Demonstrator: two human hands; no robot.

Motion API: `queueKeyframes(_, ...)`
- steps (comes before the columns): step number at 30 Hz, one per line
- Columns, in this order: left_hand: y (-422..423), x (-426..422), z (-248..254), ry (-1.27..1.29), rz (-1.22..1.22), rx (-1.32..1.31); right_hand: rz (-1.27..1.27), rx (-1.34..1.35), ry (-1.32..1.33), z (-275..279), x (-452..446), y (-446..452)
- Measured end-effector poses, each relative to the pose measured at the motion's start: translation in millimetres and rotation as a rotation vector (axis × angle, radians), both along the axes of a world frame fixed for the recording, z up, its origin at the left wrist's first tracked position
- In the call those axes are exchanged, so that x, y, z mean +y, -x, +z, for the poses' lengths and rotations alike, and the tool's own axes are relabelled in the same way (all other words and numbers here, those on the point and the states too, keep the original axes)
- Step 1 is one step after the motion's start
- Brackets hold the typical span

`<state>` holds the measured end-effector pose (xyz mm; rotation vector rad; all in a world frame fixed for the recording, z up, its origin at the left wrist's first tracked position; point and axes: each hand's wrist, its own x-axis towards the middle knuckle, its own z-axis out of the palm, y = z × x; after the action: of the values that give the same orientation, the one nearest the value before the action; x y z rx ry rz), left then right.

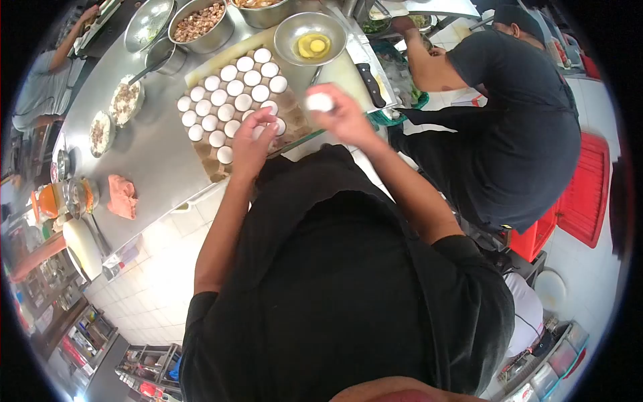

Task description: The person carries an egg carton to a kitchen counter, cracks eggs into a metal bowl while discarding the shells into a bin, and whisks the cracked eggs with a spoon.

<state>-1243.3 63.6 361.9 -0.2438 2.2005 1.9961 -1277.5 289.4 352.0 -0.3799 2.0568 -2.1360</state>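
Shiny steel counter (161,157). Pale tiled floor (167,268) alongside counter, washed out by bright light near its front edge. More white tile (593,114) to counter's right. Loaded shelving (134,376) across the floor from counter, left side.

One round white egg (319,102) is held up just beside a flat brown cardboard tray (295,112). Many more white eggs (243,102) sit in rows in the tray's little cups.
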Motion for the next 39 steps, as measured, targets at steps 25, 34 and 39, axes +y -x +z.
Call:
queueKeyframes(25,-76,-103,-46,0.915,0.128,0.143,-0.877,-0.613,0.164,-173,187,7)
queueKeyframes(34,-79,-92,-44,0.977,0.163,0.155,-0.563,0.026,-0.134,-31,102,99)
queueKeyframes(39,-81,-95,-48,0.954,0.190,0.177,-0.384,0.177,-0.731,-20,33,164)
